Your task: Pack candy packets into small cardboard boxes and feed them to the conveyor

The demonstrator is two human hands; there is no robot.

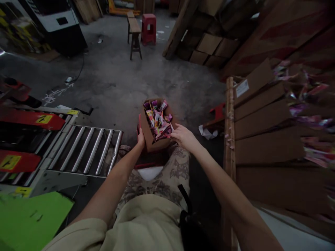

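At the carton, left hand and right hand are partly obscured, grip impossible to tell.

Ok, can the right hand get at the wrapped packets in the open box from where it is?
Very likely yes: the right hand is at the right rim of the box, its top is open, and nothing covers the upper packets. The left hand is on the opposite side.

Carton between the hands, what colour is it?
The carton is brown, seen best in the head view.
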